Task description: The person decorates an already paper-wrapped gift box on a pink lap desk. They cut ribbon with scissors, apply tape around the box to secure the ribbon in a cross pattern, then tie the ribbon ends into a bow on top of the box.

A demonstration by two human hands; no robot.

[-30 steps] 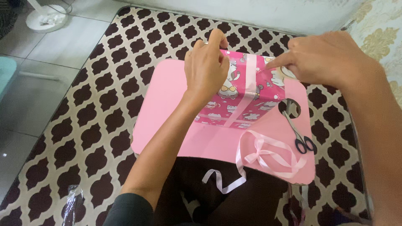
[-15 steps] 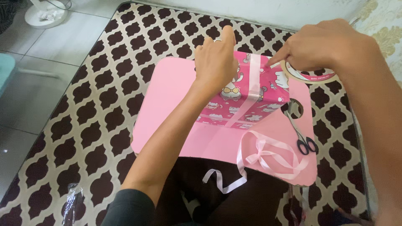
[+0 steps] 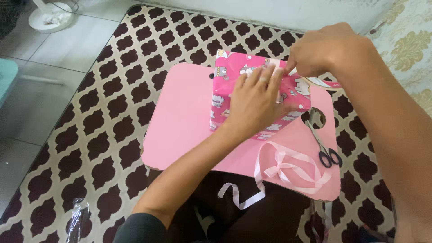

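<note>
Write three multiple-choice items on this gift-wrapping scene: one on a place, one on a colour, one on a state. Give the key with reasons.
1. Where do the scissors lie?
A. on the pink board's right part
B. on the tiled floor
C. on top of the box

2. What colour is the loose ribbon?
A. green
B. pale pink
C. black

3. What is the left hand doing?
A. holding the scissors
B. resting in the lap
C. lying flat on the wrapped box

Key:
1 A: the scissors rest on the board, right of the box and above the ribbon.
2 B: the ribbon coils in pale pink at the board's near right corner.
3 C: the palm presses on the box top, fingers spread, while the right hand pinches a ribbon strip at the box's far edge.
</note>
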